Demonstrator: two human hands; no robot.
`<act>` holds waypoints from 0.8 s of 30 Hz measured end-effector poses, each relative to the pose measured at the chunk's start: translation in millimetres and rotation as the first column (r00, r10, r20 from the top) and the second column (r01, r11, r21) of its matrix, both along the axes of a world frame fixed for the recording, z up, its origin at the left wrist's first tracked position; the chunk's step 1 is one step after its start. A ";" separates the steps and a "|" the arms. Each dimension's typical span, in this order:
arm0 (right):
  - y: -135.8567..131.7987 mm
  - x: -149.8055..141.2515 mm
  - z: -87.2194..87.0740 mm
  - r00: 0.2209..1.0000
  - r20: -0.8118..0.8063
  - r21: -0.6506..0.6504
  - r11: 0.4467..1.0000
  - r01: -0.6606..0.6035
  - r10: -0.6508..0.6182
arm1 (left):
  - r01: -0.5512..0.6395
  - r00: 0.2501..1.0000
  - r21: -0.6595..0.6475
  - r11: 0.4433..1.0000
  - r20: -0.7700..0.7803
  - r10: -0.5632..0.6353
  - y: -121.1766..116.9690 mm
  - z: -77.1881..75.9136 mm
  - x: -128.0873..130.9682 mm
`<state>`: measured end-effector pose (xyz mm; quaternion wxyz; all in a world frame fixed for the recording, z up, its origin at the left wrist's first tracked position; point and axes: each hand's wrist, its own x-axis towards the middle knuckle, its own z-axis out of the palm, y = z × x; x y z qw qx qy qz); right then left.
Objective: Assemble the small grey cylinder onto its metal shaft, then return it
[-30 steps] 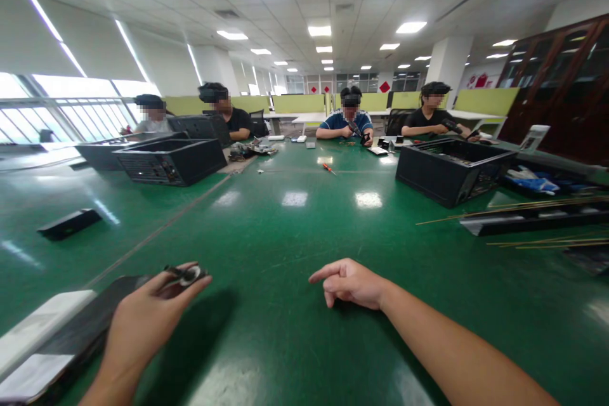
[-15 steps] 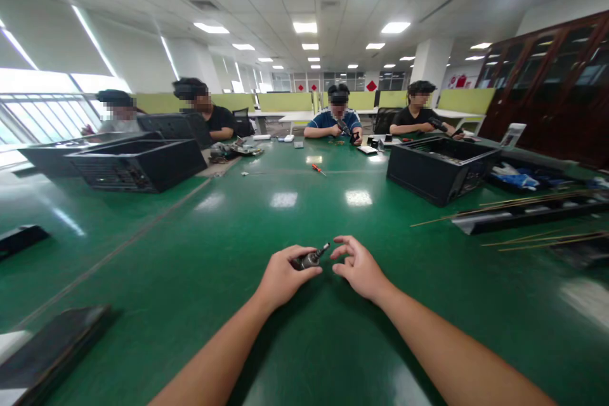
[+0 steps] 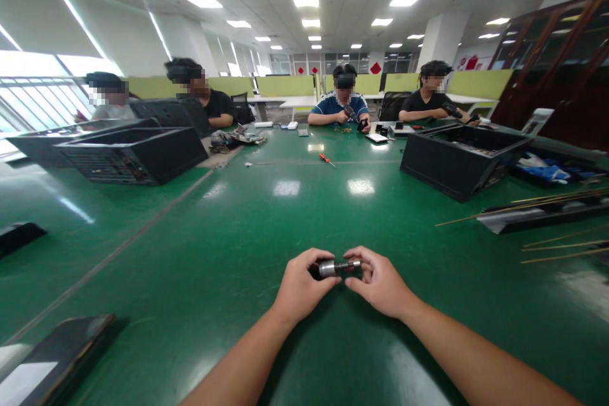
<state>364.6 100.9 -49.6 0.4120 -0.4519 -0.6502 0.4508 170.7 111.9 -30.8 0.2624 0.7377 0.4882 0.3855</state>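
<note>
A metal cylindrical part with a thinner dark shaft lies almost level above the green table. My left hand is closed around its thick end, with thumb and fingers partly covering the body. My right hand sits at the shaft's far end, its fingers curved and its thumb apart from them. The tip lies within this gap, against or just in front of the curled fingers; firm contact cannot be made out.
Across the green table lies an orange screwdriver. Black computer cases stand at left and right. Thin rods extend from the right. A dark panel is near left. Several people sit opposite.
The cylindrical part has turned from slanting upward to nearly level. My right hand has come around its shaft end. The view has shifted slightly.
</note>
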 end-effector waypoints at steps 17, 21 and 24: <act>0.8 -0.4 -3.0 1.000 0.005 0.017 1.000 0.003 -0.003 | 0.106 0.994 0.041 0.993 0.016 -0.107 1.0 -1.7 1.5; 1.7 1.0 -3.8 0.999 0.028 0.034 0.999 0.015 -0.016 | 0.107 0.994 0.058 0.993 0.013 -0.108 1.2 -1.3 2.8; 1.5 1.1 -2.5 0.999 0.031 0.025 1.000 0.018 -0.019 | 0.099 0.995 0.059 0.993 0.008 -0.100 1.3 -1.7 2.8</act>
